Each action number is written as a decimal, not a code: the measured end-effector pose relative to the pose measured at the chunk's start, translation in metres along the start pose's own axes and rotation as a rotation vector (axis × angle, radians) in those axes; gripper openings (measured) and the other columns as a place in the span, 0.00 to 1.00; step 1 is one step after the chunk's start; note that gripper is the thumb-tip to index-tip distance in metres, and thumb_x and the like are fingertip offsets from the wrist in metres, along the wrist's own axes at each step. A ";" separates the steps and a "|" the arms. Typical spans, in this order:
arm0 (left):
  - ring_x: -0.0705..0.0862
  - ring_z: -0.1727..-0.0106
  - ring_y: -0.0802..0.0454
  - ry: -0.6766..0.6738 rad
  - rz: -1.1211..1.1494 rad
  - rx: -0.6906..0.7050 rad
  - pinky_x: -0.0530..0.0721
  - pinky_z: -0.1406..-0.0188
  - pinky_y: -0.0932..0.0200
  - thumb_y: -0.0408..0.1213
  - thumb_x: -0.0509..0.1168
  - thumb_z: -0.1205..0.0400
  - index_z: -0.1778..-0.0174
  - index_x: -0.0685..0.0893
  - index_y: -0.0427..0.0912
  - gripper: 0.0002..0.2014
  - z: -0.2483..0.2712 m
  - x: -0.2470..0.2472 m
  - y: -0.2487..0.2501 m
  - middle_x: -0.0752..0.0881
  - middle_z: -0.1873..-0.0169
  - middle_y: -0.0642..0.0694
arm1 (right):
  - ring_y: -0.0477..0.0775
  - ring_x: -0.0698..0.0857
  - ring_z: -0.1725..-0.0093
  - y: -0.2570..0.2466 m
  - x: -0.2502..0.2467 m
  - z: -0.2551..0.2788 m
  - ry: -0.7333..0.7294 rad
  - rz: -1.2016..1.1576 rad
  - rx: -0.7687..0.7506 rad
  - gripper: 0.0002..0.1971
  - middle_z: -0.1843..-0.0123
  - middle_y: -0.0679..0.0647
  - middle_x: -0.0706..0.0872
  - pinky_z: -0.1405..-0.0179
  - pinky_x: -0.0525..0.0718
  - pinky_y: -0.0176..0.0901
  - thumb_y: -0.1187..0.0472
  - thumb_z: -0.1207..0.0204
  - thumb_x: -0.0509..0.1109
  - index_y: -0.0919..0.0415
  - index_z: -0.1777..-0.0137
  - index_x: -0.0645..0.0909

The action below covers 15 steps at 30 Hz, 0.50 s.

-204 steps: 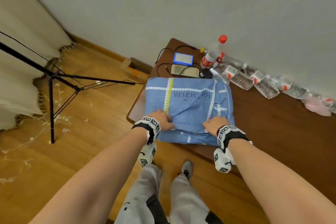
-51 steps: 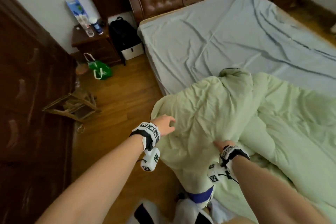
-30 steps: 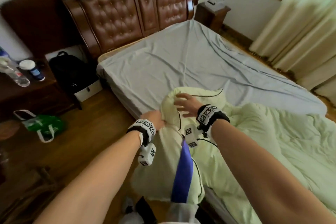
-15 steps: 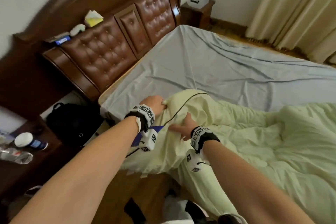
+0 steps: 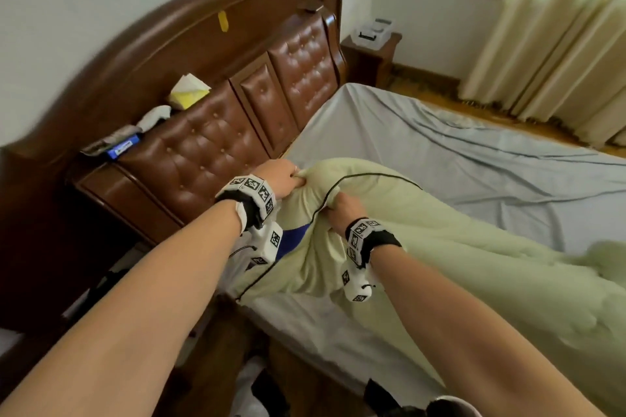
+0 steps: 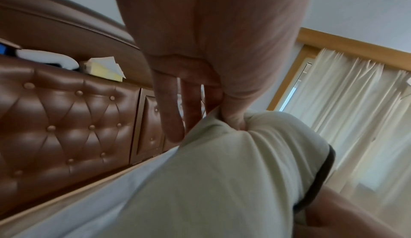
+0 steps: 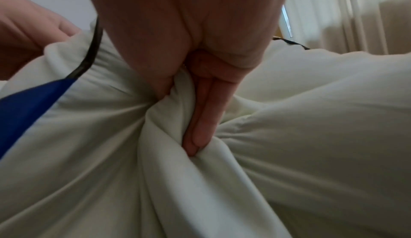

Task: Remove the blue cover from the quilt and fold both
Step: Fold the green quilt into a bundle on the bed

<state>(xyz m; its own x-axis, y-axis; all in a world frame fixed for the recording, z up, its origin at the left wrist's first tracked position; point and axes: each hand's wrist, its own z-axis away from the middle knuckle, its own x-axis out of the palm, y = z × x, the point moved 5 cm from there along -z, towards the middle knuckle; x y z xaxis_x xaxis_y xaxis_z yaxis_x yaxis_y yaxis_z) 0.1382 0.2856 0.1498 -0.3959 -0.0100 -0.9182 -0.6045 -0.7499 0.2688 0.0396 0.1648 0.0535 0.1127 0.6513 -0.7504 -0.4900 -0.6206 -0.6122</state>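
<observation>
Both hands [image 5: 283, 176] lifted quilt [image 5: 423, 234] corner higher.

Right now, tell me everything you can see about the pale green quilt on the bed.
The pale green quilt is soft, puffy fabric edged with thin dark piping, crumpled across the near side of the grey bed sheet. One corner is lifted near the brown tufted headboard: the left hand pinches its tip, the right hand grips a bunched fold beside it. A strip of blue fabric shows under that corner. The rest trails off right, out of view.
</observation>
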 end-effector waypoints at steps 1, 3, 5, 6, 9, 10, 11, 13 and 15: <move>0.86 0.49 0.42 0.015 0.018 -0.004 0.79 0.56 0.53 0.50 0.61 0.14 0.50 0.88 0.43 0.16 -0.013 -0.014 -0.025 0.88 0.55 0.42 | 0.69 0.88 0.56 -0.023 0.005 -0.021 0.006 -0.014 0.003 0.11 0.54 0.63 0.89 0.53 0.89 0.60 0.61 0.26 0.64 0.65 0.48 0.83; 0.85 0.46 0.39 0.058 0.037 -0.008 0.79 0.54 0.53 0.50 0.61 0.15 0.50 0.87 0.41 0.17 -0.037 -0.047 -0.076 0.88 0.51 0.40 | 0.67 0.88 0.59 -0.072 0.016 -0.061 0.019 -0.043 -0.018 0.12 0.56 0.61 0.89 0.57 0.90 0.60 0.58 0.27 0.63 0.62 0.49 0.83; 0.84 0.43 0.39 0.099 0.045 -0.022 0.78 0.50 0.53 0.50 0.61 0.15 0.45 0.88 0.43 0.16 -0.057 -0.084 -0.128 0.87 0.47 0.40 | 0.67 0.88 0.57 -0.126 0.031 -0.093 0.021 -0.059 -0.058 0.14 0.54 0.61 0.89 0.56 0.89 0.60 0.55 0.26 0.64 0.61 0.48 0.84; 0.84 0.42 0.39 0.102 0.053 -0.034 0.78 0.50 0.54 0.50 0.61 0.15 0.44 0.88 0.44 0.16 -0.066 -0.100 -0.153 0.87 0.46 0.40 | 0.67 0.88 0.56 -0.152 0.037 -0.106 0.022 -0.079 -0.070 0.13 0.53 0.62 0.89 0.54 0.89 0.60 0.55 0.25 0.64 0.62 0.47 0.84; 0.85 0.43 0.39 0.111 0.081 -0.094 0.78 0.51 0.55 0.48 0.60 0.14 0.47 0.89 0.45 0.14 -0.095 -0.121 -0.220 0.88 0.47 0.41 | 0.67 0.85 0.45 -0.202 0.065 -0.144 0.014 -0.150 -0.028 0.14 0.44 0.63 0.87 0.44 0.84 0.55 0.57 0.19 0.64 0.64 0.40 0.82; 0.85 0.43 0.39 0.127 0.108 -0.126 0.80 0.49 0.54 0.45 0.60 0.14 0.44 0.88 0.49 0.12 -0.104 -0.117 -0.237 0.88 0.45 0.42 | 0.65 0.83 0.40 -0.205 0.077 -0.153 -0.006 -0.180 0.022 0.17 0.39 0.63 0.85 0.39 0.81 0.53 0.56 0.19 0.64 0.64 0.35 0.79; 0.85 0.41 0.40 0.132 0.141 -0.164 0.81 0.44 0.51 0.43 0.60 0.15 0.38 0.85 0.52 0.13 -0.113 -0.107 -0.252 0.87 0.41 0.44 | 0.63 0.80 0.34 -0.200 0.091 -0.161 -0.043 -0.219 0.086 0.21 0.34 0.61 0.82 0.34 0.78 0.53 0.55 0.19 0.65 0.63 0.29 0.74; 0.81 0.35 0.39 0.051 0.173 -0.195 0.80 0.36 0.45 0.44 0.60 0.17 0.22 0.71 0.54 0.25 -0.126 -0.075 -0.263 0.79 0.30 0.43 | 0.62 0.74 0.26 -0.179 0.112 -0.160 -0.150 -0.271 0.189 0.31 0.24 0.61 0.74 0.27 0.73 0.56 0.56 0.18 0.66 0.57 0.18 0.61; 0.79 0.31 0.38 -0.081 0.160 -0.156 0.79 0.35 0.45 0.47 0.61 0.16 0.18 0.65 0.50 0.29 -0.137 -0.039 -0.252 0.74 0.26 0.41 | 0.63 0.71 0.22 -0.147 0.120 -0.149 -0.224 -0.262 0.253 0.36 0.19 0.63 0.68 0.25 0.74 0.59 0.59 0.18 0.66 0.52 0.14 0.53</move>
<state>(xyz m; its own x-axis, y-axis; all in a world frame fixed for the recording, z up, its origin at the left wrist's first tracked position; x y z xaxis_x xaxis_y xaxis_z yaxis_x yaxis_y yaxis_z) 0.4007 0.3846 0.0779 -0.5365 -0.0886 -0.8392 -0.4177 -0.8362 0.3553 0.2543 0.2691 0.0166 0.0849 0.8688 -0.4879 -0.6694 -0.3129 -0.6738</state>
